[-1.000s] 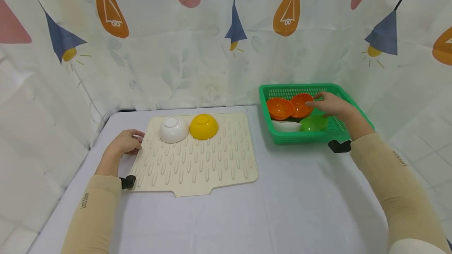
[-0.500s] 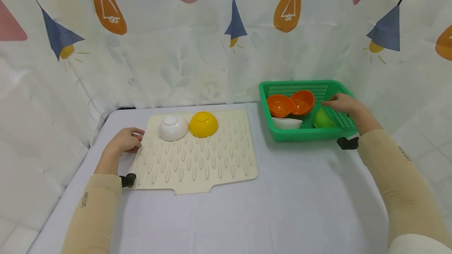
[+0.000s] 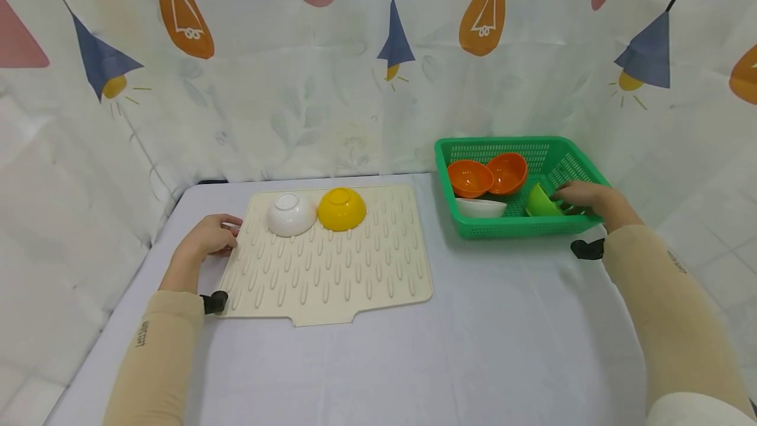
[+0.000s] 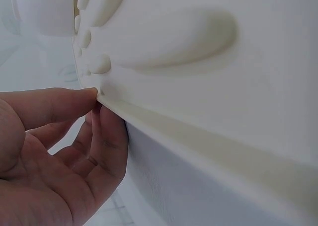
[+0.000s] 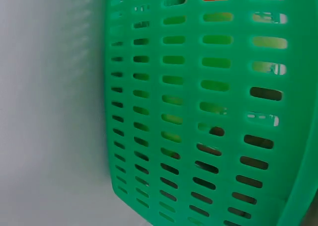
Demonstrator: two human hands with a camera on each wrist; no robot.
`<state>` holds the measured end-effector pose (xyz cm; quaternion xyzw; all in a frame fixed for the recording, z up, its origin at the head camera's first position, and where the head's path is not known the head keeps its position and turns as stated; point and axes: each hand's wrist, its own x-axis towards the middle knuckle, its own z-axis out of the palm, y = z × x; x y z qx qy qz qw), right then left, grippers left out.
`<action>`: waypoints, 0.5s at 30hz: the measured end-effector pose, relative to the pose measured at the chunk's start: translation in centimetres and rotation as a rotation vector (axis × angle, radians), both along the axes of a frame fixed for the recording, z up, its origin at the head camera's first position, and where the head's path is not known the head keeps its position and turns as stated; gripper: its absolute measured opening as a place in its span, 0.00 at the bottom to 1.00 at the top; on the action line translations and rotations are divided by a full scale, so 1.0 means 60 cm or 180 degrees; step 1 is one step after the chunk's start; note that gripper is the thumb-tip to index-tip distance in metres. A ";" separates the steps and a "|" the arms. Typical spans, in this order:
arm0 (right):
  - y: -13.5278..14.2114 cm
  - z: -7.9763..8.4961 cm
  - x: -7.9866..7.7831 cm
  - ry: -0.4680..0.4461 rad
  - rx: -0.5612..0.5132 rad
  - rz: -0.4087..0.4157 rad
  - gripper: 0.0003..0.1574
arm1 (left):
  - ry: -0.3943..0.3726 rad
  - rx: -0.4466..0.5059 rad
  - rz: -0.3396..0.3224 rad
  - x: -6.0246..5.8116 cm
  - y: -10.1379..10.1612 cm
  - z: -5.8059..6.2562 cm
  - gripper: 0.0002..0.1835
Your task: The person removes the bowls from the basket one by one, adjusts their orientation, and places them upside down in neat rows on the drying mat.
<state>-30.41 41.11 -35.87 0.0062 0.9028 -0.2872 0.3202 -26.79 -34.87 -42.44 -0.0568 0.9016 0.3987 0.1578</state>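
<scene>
A cream ridged drying mat (image 3: 331,275) lies on the table, its left edge pinched between the thumb and fingers of my left hand (image 3: 211,235). In the left wrist view, the thumb of the left hand (image 4: 64,136) presses the top of the mat's rim (image 4: 164,129). Upside down on the mat sit a white bowl (image 3: 291,214) and a yellow bowl (image 3: 342,209). My right hand (image 3: 588,197) reaches into the green basket (image 3: 503,229) and grips a tilted green bowl (image 3: 539,202). Basket wall hides most of those fingers in the right wrist view.
Two orange bowls (image 3: 470,178) and a white bowl (image 3: 480,208) share the basket's left part. Behind the table hangs a patterned curtain (image 3: 331,97). White cloth (image 3: 390,373) covers the table in front of the mat and basket.
My right hand moved right from beside an orange bowl, then down to the green bowl. That bowl shifted right and tipped onto its side. The left hand stayed at the mat's edge.
</scene>
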 end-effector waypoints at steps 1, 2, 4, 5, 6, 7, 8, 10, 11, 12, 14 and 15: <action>0.000 -0.001 0.000 0.0033 -0.0007 -0.0026 0.46 | 0.0001 0.0004 -0.0002 0.000 -0.001 0.000 0.35; 0.001 -0.001 -0.001 0.0062 -0.0042 -0.0062 0.46 | -0.0004 0.0004 0.0007 0.000 -0.002 -0.001 0.35; 0.001 -0.001 -0.001 0.0119 -0.0115 -0.0129 0.46 | -0.0007 0.0007 0.0019 -0.001 -0.003 -0.001 0.34; 0.000 -0.002 -0.002 0.0148 -0.0152 -0.0152 0.46 | -0.0005 0.0010 0.0014 -0.002 -0.005 -0.001 0.34; 0.000 -0.002 -0.002 0.0169 -0.0175 -0.0165 0.45 | -0.0011 0.0012 0.0027 -0.002 -0.005 -0.001 0.34; 0.000 -0.002 -0.002 0.0171 -0.0222 -0.0181 0.45 | -0.0008 0.0012 0.0023 -0.002 -0.005 0.000 0.34; -0.001 -0.003 -0.001 0.0173 -0.0267 -0.0204 0.44 | -0.0017 0.0015 0.0041 -0.001 -0.004 0.000 0.34; -0.001 -0.004 0.000 0.0194 -0.0286 -0.0227 0.43 | -0.0017 0.0017 0.0033 -0.002 -0.003 0.000 0.34; -0.001 -0.005 0.001 0.0194 -0.0299 -0.0244 0.42 | -0.0017 0.0014 0.0022 -0.002 -0.002 0.001 0.34; -0.001 -0.006 0.003 0.0207 -0.0292 -0.0260 0.41 | -0.0021 0.0005 0.0027 -0.002 -0.002 0.000 0.34; 0.000 -0.008 0.005 0.0268 -0.0220 -0.0232 0.39 | -0.0026 -0.0001 0.0024 -0.002 -0.001 0.000 0.34; 0.001 -0.009 0.007 0.0303 -0.0179 -0.0201 0.38 | -0.0020 -0.0007 0.0010 -0.002 -0.002 0.000 0.34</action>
